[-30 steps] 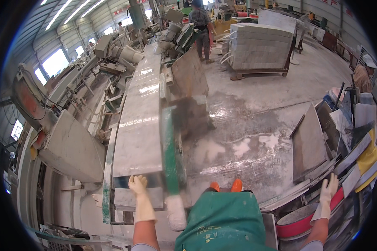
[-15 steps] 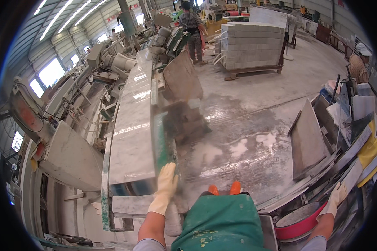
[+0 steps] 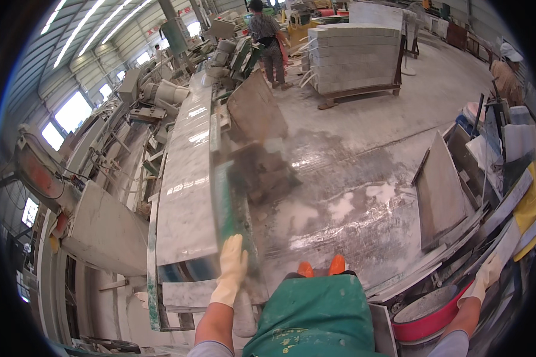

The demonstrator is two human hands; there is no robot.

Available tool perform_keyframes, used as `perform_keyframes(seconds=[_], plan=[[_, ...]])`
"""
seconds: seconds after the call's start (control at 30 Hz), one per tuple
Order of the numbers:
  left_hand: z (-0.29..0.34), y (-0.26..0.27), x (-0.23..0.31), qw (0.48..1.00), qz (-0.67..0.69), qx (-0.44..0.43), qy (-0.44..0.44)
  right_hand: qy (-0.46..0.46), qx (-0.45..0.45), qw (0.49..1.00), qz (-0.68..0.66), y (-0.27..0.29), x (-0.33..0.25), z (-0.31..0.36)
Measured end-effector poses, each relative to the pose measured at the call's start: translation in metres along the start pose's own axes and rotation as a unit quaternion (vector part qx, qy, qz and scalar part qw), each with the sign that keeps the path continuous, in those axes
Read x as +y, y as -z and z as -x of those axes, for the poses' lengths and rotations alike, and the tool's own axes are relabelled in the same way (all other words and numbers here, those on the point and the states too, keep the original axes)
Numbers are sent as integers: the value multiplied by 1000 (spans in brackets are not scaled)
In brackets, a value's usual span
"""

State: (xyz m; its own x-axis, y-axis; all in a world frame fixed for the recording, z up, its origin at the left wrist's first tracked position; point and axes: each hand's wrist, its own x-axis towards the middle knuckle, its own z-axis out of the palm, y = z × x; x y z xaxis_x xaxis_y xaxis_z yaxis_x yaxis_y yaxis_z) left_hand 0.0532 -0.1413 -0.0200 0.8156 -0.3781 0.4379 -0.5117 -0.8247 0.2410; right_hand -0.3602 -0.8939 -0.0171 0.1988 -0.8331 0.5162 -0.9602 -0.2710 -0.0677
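Observation:
My left hand, in a cream rubber glove, is stretched out palm down with its fingers extended. It lies by the near right corner of a long, wet bed of pale stone slabs, over the machine's green side edge. Low on the right, my gloved right hand reaches out, fingers extended, to the near end of a pale stone strip. No firm grip on the strip shows. Beside that hand stands a round red-sided tub or ring with a grey inside.
Stone offcuts and a leaning slab crowd my right, along with a yellow sheet. A pallet of pale blocks stands farther off. One person works ahead; another is far right. Wet floor lies between.
My right hand has reached slightly farther up and right, toward the stone strip. My left hand has stayed by the slab bed's corner. The view has shifted a little.

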Motion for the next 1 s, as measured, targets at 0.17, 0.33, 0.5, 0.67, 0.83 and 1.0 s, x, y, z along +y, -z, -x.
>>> perform_keyframes(seconds=[0.17, 0.33, 0.5, 0.67, 0.83, 1.0], plan=[[1, 1, 1, 1000, 5, 0, 10, -17, -5, 995, 95, 3, -6, 4], [2, 1, 1, 1000, 9, 6, 10, -53, -103, 978, 171, 4, -9, 4], [1, 1, 0, 1000, 13, 10, 13, -53, -99, 979, 169, 4, -9, 10], [1, 1, 1, 1000, 10, 14, 10, -47, -78, 985, 148, 1, -7, 16], [2, 0, 0, 1000, 12, 20, 6, -36, -53, 988, 140, -1, -5, 22], [2, -2, -1, 999, 19, 32, 1, -26, -46, 987, 155, 2, -7, 28]])
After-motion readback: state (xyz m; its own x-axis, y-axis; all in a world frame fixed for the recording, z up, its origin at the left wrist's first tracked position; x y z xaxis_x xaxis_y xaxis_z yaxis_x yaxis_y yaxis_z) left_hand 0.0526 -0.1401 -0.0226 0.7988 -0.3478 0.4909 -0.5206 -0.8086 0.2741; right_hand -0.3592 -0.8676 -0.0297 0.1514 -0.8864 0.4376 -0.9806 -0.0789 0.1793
